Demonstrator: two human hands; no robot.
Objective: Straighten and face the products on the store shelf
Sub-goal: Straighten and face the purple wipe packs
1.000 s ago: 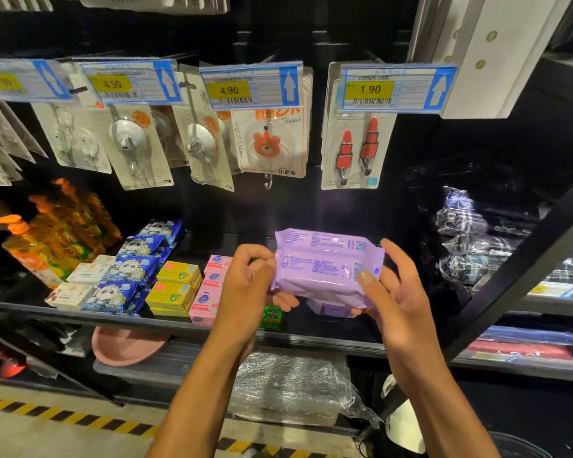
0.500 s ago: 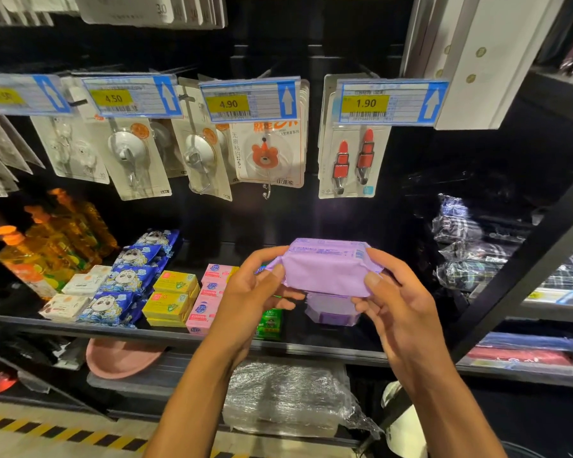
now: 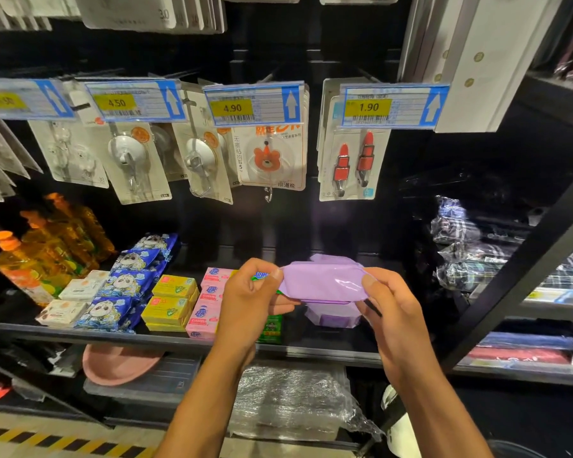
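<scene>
now that the purple wipes pack [image 3: 323, 280] is tipped flat and lower, left hand [image 3: 248, 302] and right hand [image 3: 394, 312] pinch its ends; likely stacks onto the shelved pack [image 3: 333, 318] next.

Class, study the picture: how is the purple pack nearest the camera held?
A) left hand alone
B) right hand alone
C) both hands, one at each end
C: the left hand pinches one end of the purple pack, the right hand the other.
</scene>
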